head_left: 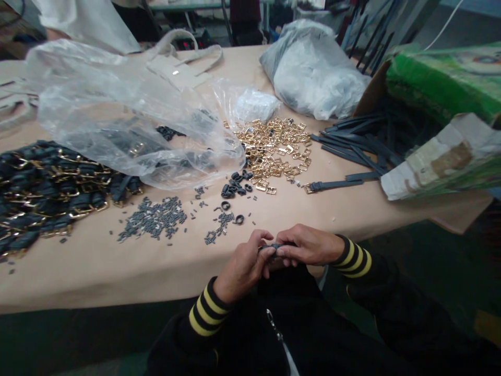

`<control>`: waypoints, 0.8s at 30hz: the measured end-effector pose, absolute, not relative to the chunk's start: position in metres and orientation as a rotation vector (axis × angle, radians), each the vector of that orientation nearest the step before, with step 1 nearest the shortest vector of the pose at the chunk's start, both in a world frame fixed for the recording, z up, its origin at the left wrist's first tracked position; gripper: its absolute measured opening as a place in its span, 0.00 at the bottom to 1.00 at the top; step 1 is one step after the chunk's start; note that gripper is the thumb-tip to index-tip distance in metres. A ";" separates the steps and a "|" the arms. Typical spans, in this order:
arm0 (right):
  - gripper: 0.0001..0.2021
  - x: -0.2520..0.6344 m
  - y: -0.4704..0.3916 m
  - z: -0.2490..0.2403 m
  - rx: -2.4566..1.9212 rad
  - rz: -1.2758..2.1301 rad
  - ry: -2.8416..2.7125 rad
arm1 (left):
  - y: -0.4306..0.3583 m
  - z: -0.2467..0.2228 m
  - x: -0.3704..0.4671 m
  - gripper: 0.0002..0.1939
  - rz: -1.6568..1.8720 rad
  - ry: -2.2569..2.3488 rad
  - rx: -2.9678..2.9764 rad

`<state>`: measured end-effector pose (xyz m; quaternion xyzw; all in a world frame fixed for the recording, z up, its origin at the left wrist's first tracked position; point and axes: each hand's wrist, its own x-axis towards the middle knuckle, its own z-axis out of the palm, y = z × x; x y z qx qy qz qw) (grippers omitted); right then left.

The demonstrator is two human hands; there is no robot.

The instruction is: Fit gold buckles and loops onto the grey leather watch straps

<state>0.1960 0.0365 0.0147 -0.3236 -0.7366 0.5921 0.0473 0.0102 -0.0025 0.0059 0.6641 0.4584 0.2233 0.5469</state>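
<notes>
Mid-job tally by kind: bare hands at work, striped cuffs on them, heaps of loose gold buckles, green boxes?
Bare hands: 2 (left hand, right hand)
Striped cuffs: 2
Heap of loose gold buckles: 1
Green box: 1
Total: 6
The single buckles overlap too much to count.

Between our left hand [246,263] and right hand [311,244], we pinch a small dark-grey piece [275,246], mostly hidden within the grip.
</notes>
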 end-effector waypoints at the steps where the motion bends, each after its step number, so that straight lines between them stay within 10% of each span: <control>1: 0.07 0.196 0.036 0.016 -1.005 1.776 -2.260 | -0.002 0.004 0.011 0.08 0.531 1.077 1.585; 7: 0.07 0.202 0.031 0.014 -1.112 1.404 -2.375 | -0.002 -0.008 0.019 0.09 0.542 1.009 1.499; 24: 0.14 0.233 0.055 -0.005 -0.973 1.757 -1.779 | 0.038 -0.004 0.051 0.12 0.574 0.881 1.182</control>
